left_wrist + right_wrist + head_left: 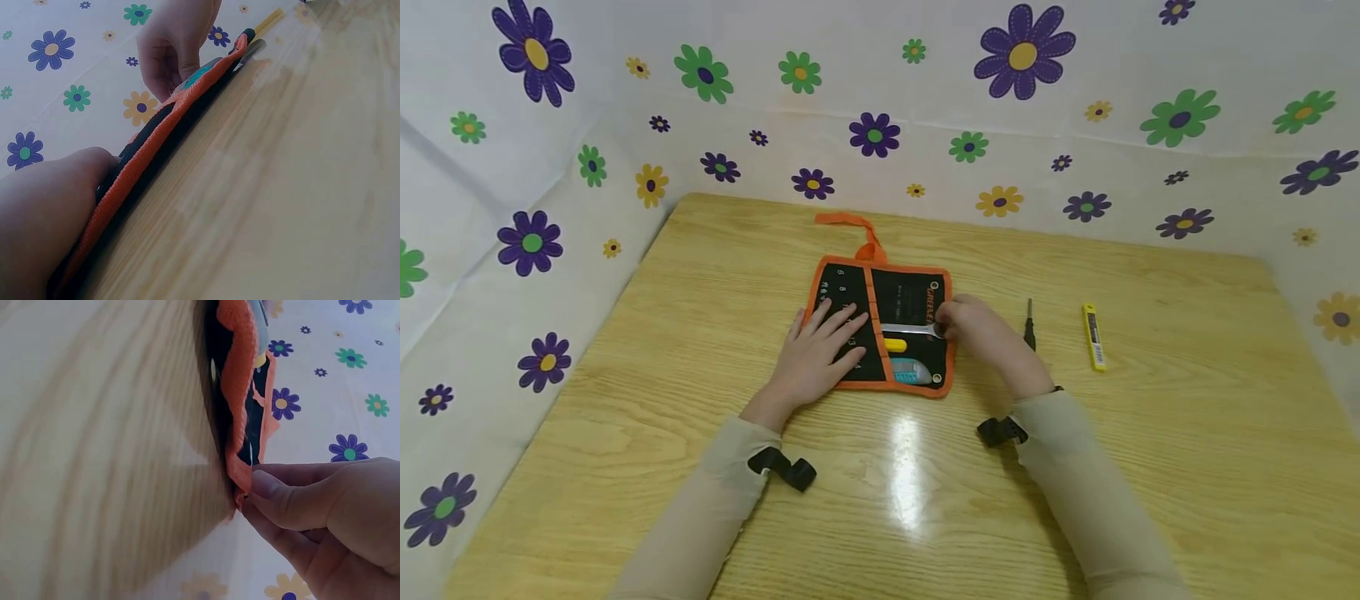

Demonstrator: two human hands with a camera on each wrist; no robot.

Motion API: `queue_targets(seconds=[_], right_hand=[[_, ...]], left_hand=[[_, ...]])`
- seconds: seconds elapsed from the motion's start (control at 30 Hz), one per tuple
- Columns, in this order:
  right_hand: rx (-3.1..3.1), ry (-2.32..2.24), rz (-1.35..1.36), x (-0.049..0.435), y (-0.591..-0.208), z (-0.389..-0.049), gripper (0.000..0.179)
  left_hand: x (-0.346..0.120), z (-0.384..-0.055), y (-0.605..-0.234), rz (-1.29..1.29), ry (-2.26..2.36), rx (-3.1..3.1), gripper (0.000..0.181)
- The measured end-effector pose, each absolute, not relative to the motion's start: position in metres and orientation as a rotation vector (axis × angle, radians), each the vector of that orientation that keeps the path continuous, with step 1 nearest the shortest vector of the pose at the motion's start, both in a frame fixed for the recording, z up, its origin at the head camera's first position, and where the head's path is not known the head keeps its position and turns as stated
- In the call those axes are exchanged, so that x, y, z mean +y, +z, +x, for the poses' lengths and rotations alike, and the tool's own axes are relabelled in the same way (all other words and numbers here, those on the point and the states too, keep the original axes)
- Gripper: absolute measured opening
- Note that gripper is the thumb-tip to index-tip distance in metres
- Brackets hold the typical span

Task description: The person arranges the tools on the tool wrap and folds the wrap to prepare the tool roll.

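A black tool pouch (902, 287) with orange trim lies unrolled on the table. My left hand (808, 360) rests flat on its numbered left half, fingers spread. A silver wrench (908, 329) sticks out of a pocket toward the right. At the pouch's right edge, my right hand (985, 335) pinches the wrench's outer end between thumb and fingers. In the right wrist view the thumb (267, 485) is right at the orange edge, and the fingers hide the wrench's tip. Below the wrench, a yellow handle (895, 344) and a teal utility knife (912, 372) sit in neighbouring pockets.
A small dark-handled screwdriver (1030, 332) lies right of the pouch, near the right forearm. Farther right is a slim yellow case (1094, 340). The orange tie strap (850, 219) trails behind the pouch. A flowered cloth (925, 92) hangs along the table's back and left edges.
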State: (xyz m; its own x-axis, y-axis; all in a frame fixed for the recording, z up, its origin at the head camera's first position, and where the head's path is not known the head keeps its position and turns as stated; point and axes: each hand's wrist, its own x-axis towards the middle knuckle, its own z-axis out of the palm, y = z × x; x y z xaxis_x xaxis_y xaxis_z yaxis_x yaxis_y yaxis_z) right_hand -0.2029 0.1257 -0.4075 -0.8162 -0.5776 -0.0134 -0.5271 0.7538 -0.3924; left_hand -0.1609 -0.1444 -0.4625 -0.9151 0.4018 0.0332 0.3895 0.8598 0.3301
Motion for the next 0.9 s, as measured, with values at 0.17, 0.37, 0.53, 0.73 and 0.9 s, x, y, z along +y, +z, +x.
queue_targets(seconds=[0.17, 0.37, 0.53, 0.73, 0.9], right_hand=[[2.790, -0.568, -0.844, 0.116, -0.406, -0.205, 0.018], [2.742, -0.554, -0.834, 0.105, -0.403, -0.210, 0.017], [2.725, -0.591, -0.796, 0.104, -0.404, -0.211, 0.018], [2.731, -0.662, -0.850, 0.110, -0.408, -0.207, 0.021], [2.682, -0.706, -0.859, 0.123, -0.403, -0.200, 0.029]], left_hand=[[-0.144, -0.161, -0.462, 0.637, 0.533, 2.996, 0.058], [-0.144, -0.160, -0.462, 0.623, 0.519, 2.993, 0.057], [-0.145, -0.159, -0.462, 0.623, 0.512, 2.998, 0.057], [-0.144, -0.158, -0.459, 0.628, 0.542, 2.991, 0.056], [-0.143, -0.159, -0.459, 0.614, 0.531, 2.994, 0.056]])
